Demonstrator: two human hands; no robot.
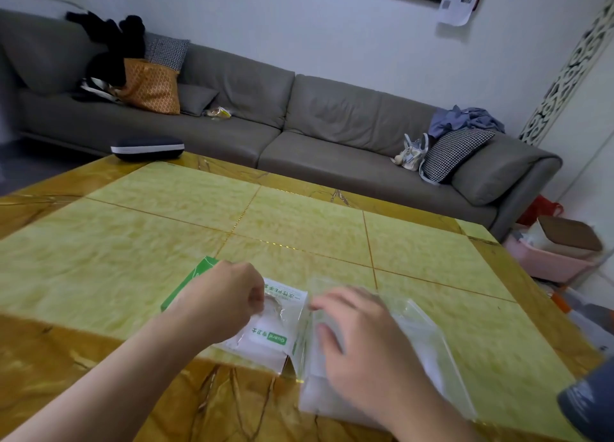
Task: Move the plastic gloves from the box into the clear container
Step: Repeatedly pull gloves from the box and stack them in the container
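A white and green glove box (279, 338) lies flat near the table's front edge, its slot facing up. My left hand (226, 298) rests on the box with fingers pinched at the slot, where a crinkle of thin clear plastic glove (274, 308) shows. Just right of the box stands the clear container (428, 348), see-through and blurred. My right hand (362, 345) lies over the container's near left side, fingers spread against it. Whether gloves are inside the container is hard to tell.
The yellow-green tiled table (299, 222) stretches ahead. A dark case (148, 148) sits at its far left corner. A grey sofa (299, 122) with bags and cushions runs behind. A pink bin (551, 259) stands on the floor at right; a dark object (588, 405) pokes in bottom right.
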